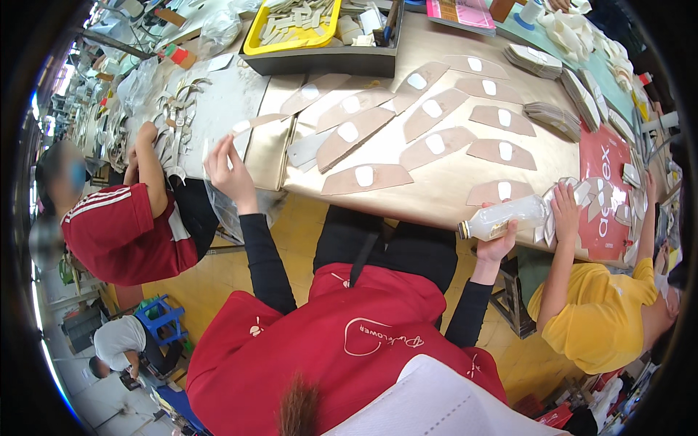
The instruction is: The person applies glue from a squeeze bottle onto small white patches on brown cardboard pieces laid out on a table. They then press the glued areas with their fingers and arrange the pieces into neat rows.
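Note:
My left hand (231, 174) is raised near the table's front edge, its fingers stretched up and apart. Its fingertips are close to a tan curved piece (265, 120) with a white patch; whether they touch it I cannot tell. In my right hand (496, 245) is a clear plastic bottle (511, 216) with a dark cap, tilted on its side with the cap toward the left. Several flat tan pieces (367, 177), each bearing a white patch, are spread across the gold-coloured table covering (305, 178), some overlapping.
A black box (320, 64) with a yellow tray (254, 49) of small pieces stands at the back. Stacked pieces (551, 120) lie at right. A person in yellow (600, 312) reaches in beside the bottle; another in red (120, 232) sits at left.

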Available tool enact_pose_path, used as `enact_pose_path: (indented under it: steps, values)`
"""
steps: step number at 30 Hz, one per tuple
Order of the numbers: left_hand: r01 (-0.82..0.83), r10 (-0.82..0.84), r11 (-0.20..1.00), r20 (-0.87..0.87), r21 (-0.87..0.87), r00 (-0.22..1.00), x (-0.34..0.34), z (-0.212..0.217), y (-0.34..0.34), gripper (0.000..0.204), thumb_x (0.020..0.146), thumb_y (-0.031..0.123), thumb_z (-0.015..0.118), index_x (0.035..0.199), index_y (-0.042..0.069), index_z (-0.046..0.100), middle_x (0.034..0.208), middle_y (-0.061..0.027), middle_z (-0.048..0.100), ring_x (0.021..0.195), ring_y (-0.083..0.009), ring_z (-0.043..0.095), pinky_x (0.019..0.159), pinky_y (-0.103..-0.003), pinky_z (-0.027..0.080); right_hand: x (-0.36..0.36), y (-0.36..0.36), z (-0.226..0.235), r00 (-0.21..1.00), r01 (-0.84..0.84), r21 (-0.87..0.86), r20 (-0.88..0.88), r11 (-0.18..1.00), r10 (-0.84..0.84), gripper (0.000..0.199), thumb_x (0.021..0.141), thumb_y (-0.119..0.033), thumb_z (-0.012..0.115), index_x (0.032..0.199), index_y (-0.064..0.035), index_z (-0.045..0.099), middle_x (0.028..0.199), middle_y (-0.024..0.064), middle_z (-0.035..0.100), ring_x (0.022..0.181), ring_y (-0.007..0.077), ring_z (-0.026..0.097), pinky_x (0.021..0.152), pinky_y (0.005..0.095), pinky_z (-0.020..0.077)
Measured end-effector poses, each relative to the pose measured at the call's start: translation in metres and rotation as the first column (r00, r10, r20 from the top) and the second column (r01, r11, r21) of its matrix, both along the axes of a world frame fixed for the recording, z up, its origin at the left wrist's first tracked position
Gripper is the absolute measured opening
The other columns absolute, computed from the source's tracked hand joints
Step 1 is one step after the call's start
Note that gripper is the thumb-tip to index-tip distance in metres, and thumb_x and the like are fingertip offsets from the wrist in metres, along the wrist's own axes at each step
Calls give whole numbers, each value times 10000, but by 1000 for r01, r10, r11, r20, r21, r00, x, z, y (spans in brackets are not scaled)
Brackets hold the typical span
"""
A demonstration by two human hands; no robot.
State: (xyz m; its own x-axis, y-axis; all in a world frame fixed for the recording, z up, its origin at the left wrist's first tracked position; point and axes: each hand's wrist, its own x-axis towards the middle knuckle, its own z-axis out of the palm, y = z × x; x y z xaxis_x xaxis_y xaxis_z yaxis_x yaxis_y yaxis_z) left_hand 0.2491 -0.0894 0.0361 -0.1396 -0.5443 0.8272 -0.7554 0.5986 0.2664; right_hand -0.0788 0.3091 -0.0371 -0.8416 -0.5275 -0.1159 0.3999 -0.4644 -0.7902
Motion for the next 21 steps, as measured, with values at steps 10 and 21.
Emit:
enact_pose_path:
  steps: [10,21]
  values:
    - [-34,31,959,14,282,999,21,-43,62,293,824,-72,537,997,67,727,1125,-82,706,1045,-281,626,952,-380,466,-5,3,-6,1000,-14,17,25,1000,13,623,975,-497,547,1373,-29,440,1138,243,640,1048,304,642,914,405,509]
    - [227,-515,592,145,773,845,-71,-13,129,454,741,188,821,1110,59,591,1125,-153,506,1101,-357,482,933,-431,429,-8,-5,2,997,-66,55,-22,996,67,674,912,-515,636,1346,-36,445,1097,214,657,1023,307,660,868,402,540]
